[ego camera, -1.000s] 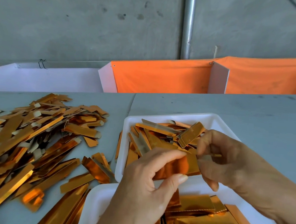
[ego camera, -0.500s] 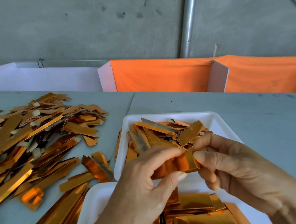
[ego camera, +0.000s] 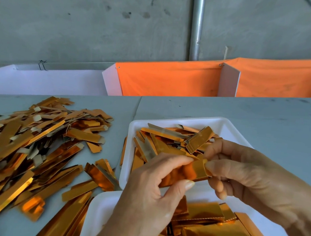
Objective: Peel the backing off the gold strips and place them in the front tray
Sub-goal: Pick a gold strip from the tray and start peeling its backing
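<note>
I see the strip betw. my left grip and right grip: shiny gold w/ orange glare. Tray beyond the grips is white, holding gold strips w/ dull grey-beige backs. Tray under the grips also white, its pieces a darker crinkled gold. Pile left of the left grip: gold-orange, pale beige tabs at the ends. Desk is flat blue-grey. Far past the grips, cloth is bright orange, wall grey w/ dark spots.
</note>
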Demonstrator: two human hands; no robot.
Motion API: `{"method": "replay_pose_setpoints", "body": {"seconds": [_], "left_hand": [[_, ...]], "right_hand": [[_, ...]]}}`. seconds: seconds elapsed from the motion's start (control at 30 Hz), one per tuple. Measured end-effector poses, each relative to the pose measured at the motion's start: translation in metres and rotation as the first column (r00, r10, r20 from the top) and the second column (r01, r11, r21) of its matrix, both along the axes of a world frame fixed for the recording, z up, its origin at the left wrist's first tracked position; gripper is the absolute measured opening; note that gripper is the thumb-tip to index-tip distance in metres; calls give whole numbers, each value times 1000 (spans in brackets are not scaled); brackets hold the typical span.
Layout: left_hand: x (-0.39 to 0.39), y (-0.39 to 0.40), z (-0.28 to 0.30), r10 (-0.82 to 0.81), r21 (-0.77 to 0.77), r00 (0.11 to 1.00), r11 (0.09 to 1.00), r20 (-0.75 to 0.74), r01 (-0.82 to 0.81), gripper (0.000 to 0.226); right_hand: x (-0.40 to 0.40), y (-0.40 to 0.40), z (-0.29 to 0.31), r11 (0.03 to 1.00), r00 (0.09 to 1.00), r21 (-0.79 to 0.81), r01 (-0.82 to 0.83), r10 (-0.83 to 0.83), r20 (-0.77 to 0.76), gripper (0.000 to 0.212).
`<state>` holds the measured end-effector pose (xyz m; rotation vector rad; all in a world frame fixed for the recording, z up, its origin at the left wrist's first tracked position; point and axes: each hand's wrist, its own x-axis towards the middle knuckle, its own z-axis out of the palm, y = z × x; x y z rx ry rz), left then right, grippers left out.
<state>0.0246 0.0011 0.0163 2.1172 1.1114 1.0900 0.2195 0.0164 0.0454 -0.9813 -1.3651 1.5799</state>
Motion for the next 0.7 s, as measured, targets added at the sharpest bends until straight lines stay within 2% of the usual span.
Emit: {"method": "replay_pose_setpoints", "body": {"seconds": [0.27,0.53,0.7], "left_hand": [[0,1,-3,16,-2,1000,1000,24,-16,29],[0,1,-4,73,116,993,991,-92,-62,36],[0,1,-4,66,126,993,991,-100,-53,36]], "right_hand": [[-1,0,-1,999,999,18,44,-44,-3,8],[-1,2,-7,994,994,69,82,-86,70,8],[1,1,-5,997,998,76,-3,-1,58,7]]}}
